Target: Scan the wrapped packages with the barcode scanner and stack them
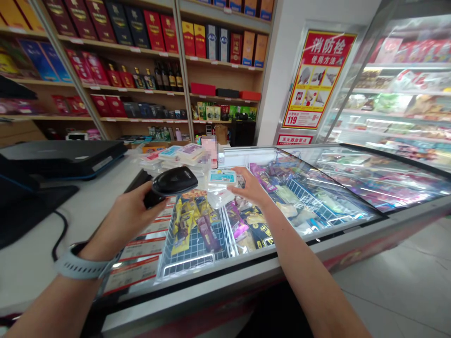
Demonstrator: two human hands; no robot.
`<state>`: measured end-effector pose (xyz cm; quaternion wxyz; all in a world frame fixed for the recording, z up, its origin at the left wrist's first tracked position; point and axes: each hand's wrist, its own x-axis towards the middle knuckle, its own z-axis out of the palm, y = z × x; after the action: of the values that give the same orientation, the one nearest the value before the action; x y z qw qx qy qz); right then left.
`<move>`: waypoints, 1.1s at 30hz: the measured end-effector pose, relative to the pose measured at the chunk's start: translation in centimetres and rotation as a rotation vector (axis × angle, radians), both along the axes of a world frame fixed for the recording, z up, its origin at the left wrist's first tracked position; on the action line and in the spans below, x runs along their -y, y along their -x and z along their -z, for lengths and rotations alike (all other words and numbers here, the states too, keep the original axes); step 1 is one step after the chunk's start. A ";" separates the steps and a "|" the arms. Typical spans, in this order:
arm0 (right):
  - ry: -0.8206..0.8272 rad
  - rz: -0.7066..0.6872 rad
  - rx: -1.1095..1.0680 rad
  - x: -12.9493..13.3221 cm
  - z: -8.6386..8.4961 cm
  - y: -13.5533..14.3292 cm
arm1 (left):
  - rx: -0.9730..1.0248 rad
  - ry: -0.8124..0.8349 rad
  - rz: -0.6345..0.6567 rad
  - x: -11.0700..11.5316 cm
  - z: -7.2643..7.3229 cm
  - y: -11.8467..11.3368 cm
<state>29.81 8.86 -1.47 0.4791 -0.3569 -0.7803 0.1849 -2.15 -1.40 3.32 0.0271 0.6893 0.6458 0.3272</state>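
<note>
A black handheld scanner (175,180) is gripped by my left hand (121,216), its head pointing right over the freezer's glass top. My right hand (251,186) holds a small clear plastic box with a blue-and-white label (221,177) between thumb and fingers, just right of the scanner's head. More flat clear boxes with colored labels (179,152) are piled behind the scanner. A phone (210,151) stands upright behind the labelled box. Scanner and box do not touch.
Beneath the glass, wire baskets (197,263) hold wrapped frozen goods. A black device (70,155) and a cable (63,232) lie on the white counter (84,202) at left. Stocked shelves (141,84) stand behind; a second freezer (398,173) is at right.
</note>
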 end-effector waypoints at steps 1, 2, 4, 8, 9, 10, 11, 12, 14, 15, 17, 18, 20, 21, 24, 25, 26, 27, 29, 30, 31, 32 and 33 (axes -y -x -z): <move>0.012 -0.002 -0.038 0.0 0.1 -0.1 | -0.005 0.001 -0.003 0.1 -0.1 -0.1; 0.023 -0.005 -0.075 0.0 0.2 -0.2 | -0.006 0.001 0.004 0.2 -0.1 -0.3; 0.035 -0.003 -0.115 0.0 0.4 -0.5 | 0.016 -0.013 0.032 0.4 -0.3 -0.6; 0.008 0.063 -0.063 0.5 0.4 -0.8 | 0.038 0.001 0.128 0.5 -0.1 -1.2; 0.001 0.076 -0.051 0.7 0.3 -0.8 | 0.048 -0.002 0.145 0.4 0.1 -1.3; -0.002 0.083 -0.043 0.8 0.3 -0.9 | 0.067 -0.011 0.162 0.3 0.3 -1.3; -0.003 0.086 -0.039 0.9 0.2 -0.9 | 0.096 -0.027 0.181 0.2 0.4 -1.4; -0.007 0.090 -0.035 0.9 0.2 -0.9 | 0.135 -0.043 0.201 0.1 0.5 -1.5; -0.023 0.094 -0.028 1.0 0.1 -0.9 | 0.214 -0.054 0.230 -0.1 0.3 -1.8; -0.034 0.097 -0.026 1.0 0.1 -0.9 | 0.243 -0.046 0.234 -0.2 0.1 -2.1; -0.055 0.097 -0.031 1.0 0.1 -0.9 | 0.281 -0.024 0.242 -0.3 -0.7 -2.7; -0.068 0.093 -0.038 1.0 0.2 -1.0 | 0.289 -0.013 0.252 -0.4 -1.3 -3.1; -0.121 0.100 -0.054 1.1 0.2 -1.2 | 0.290 0.001 0.290 -0.8 -2.4 -4.0; -0.163 0.119 -0.064 1.1 0.3 -1.3 | 0.285 0.003 0.315 -1.0 -2.9 -4.4; -0.320 0.261 -0.087 0.9 0.0 -1.9 | 0.255 -0.034 0.390 -1.7 -3.8 -5.4; -0.364 0.328 -0.089 0.7 -0.2 -2.2 | 0.245 -0.052 0.403 -1.9 -3.9 -5.6; -0.398 0.397 -0.084 0.4 -0.5 -2.3 | 0.237 -0.070 0.408 -2.1 -3.8 -5.7; -0.423 0.459 -0.073 0.1 -0.9 -2.5 | 0.234 -0.081 0.407 -2.2 -3.5 -5.8; -0.454 0.553 -0.043 -0.7 -1.9 -2.4 | 0.246 -0.077 0.400 -2.3 -2.6 -5.7; -0.464 0.582 -0.029 -1.1 -2.3 -2.3 | 0.257 -0.066 0.398 -2.4 -2.0 -5.5; -0.471 0.602 -0.019 -1.6 -2.7 -2.0 | 0.271 -0.054 0.398 -2.4 -1.4 -5.3; -0.477 0.618 -0.018 -2.0 -2.9 -1.7 | 0.285 -0.045 0.393 -2.5 -0.9 -5.0; -0.478 0.634 -0.023 -2.3 -2.9 -1.4 | 0.299 -0.039 0.382 -2.5 -0.4 -4.8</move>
<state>31.22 11.16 1.48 0.5908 -0.4563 -0.6471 -0.1551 2.66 1.15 3.73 0.1705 0.7432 0.4861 0.4269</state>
